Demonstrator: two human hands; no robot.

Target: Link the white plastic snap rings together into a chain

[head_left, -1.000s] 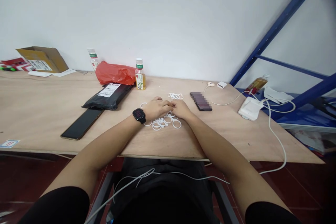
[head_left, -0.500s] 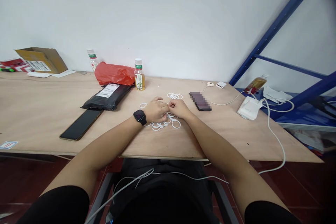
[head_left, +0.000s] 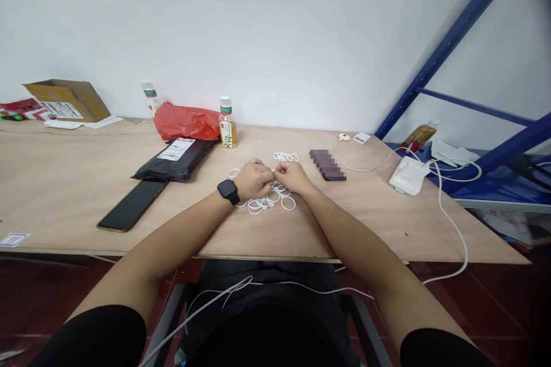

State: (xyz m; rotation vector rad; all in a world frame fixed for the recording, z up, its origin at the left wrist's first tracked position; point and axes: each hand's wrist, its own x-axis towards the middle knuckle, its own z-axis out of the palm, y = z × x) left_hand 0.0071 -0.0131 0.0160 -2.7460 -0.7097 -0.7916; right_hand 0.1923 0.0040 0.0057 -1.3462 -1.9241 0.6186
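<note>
Meeting knuckle to knuckle over a loose pile of thin white rings, apparently plastic [head_left: 260, 204], the left hand [head_left: 255, 179] and the right hand [head_left: 293, 178] work low over the pale plywood tabletop [head_left: 267, 235]. Both have their fingers curled inward with the tips close together; whether either one pinches a ring I cannot tell, since the knuckles hide the contact. The pile lies partly under the hands and toward the near edge, one lone white ring [head_left: 233, 169] sits just beside the left hand, and a smaller cluster of white rings [head_left: 286, 157] lies beyond the fingers

The likeliest trouble is tangling: the rings overlap and some may be linked, so lifting one could drag its neighbours along. A ring squeezed between fingertips could slip and spring away, as it is thin and probably smooth. The left wrist, wearing a black square-faced smartwatch [head_left: 228, 189], rests near the pile and might sweep rings aside if it slides

Against the frame half a second earlier, the left fingers are more tightly bunched, where they were more stretched out toward the right hand. The right hand keeps nearly the same pose, and pile and far cluster look unchanged, apart from a slight shift of the whole view
</note>
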